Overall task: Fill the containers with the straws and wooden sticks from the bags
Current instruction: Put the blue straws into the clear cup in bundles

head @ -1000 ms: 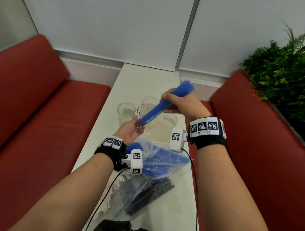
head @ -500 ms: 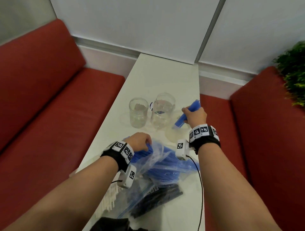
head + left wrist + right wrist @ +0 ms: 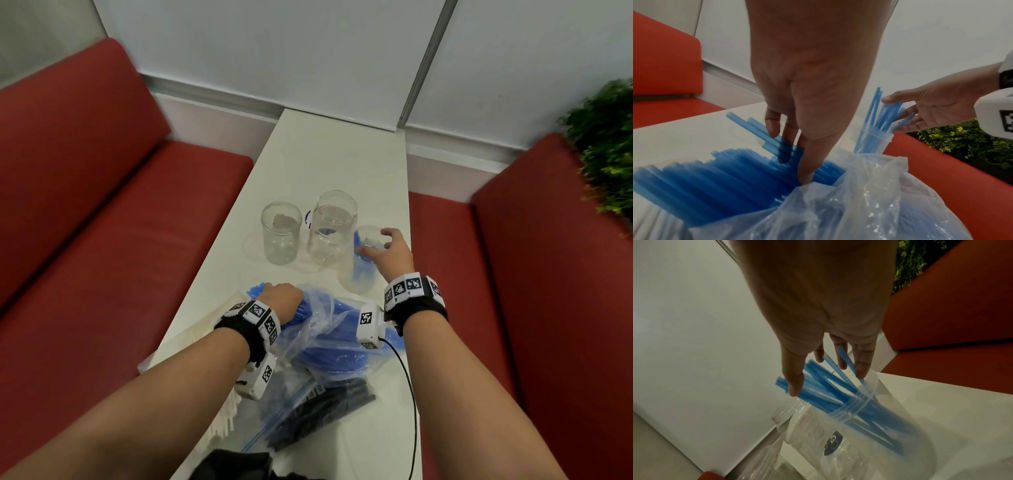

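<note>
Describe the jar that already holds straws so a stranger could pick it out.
On the white table stand three clear jars. It is the rightmost jar, below the open right hand. It alone holds blue straws.

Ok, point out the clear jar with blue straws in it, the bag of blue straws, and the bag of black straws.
Clear plastic jar holding blue straws (image 3: 869, 408), right wrist view, on its threaded neck.
Clear plastic bag of blue straws (image 3: 869, 203), left wrist view, on its crumpled film.
Clear zip bag of black straws (image 3: 325, 411), head view, on its middle.
</note>
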{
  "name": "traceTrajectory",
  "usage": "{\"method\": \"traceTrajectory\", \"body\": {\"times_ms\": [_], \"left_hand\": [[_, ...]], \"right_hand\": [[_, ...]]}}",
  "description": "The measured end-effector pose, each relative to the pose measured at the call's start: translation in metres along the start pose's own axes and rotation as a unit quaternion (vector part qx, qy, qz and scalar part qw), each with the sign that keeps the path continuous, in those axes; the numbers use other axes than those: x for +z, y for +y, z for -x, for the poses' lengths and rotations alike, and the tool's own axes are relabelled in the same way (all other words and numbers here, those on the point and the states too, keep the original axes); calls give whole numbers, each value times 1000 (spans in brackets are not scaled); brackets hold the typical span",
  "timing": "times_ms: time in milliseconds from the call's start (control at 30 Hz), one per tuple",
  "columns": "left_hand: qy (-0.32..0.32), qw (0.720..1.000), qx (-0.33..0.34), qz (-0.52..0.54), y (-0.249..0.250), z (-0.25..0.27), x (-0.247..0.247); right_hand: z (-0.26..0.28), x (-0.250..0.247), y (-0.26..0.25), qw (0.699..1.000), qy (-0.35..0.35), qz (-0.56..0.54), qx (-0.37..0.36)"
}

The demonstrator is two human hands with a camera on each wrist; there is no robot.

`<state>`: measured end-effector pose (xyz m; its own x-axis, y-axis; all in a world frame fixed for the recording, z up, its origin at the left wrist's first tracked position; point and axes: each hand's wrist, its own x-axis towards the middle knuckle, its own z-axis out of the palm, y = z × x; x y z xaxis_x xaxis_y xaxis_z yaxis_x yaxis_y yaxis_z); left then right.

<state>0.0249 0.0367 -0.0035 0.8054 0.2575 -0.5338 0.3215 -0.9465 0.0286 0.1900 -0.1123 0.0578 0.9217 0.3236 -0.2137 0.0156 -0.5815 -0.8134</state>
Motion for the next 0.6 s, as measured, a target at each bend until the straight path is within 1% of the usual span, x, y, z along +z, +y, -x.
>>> {"method": "traceTrajectory", "body": {"times_ms": [67,100,200,267,300,333,367,400,467,500,533,600], "left_hand": [[-13,999,4,-49,2,4,-1],[-18,997,4,-70,3,7,-2],[-20,994,3,-106,7,16,-3],[-23,993,5,-112,10,23,-8],[-31,994,5,-109,11,27,-10],[-39,994,4,-104,11,30,-13],[-43,994,1,-100,11,34,-16],[-41,995,-1,-96,11,38,-18],[-34,996,-6,-84,9,45,-23],[-32,996,-12,-77,8,49,-26],[-30,997,-17,-74,7,53,-29],[-26,996,-23,-79,8,58,-37]], "right_hand": [[7,-3,-3,1000,3,-6,-25],[11,-5,-4,999,19,-8,-43],[24,-9,-8,987,116,-33,-107],[34,-9,-9,968,191,-78,-146],[40,-8,-9,958,217,-98,-162],[45,-6,-10,952,226,-112,-173],[50,-2,-10,954,209,-116,-181],[55,3,-10,963,166,-109,-184],[66,16,-7,982,18,-59,-178],[73,25,-5,983,-64,-24,-171],[80,33,-2,977,-137,15,-164],[90,54,3,951,-242,115,-156]]}}
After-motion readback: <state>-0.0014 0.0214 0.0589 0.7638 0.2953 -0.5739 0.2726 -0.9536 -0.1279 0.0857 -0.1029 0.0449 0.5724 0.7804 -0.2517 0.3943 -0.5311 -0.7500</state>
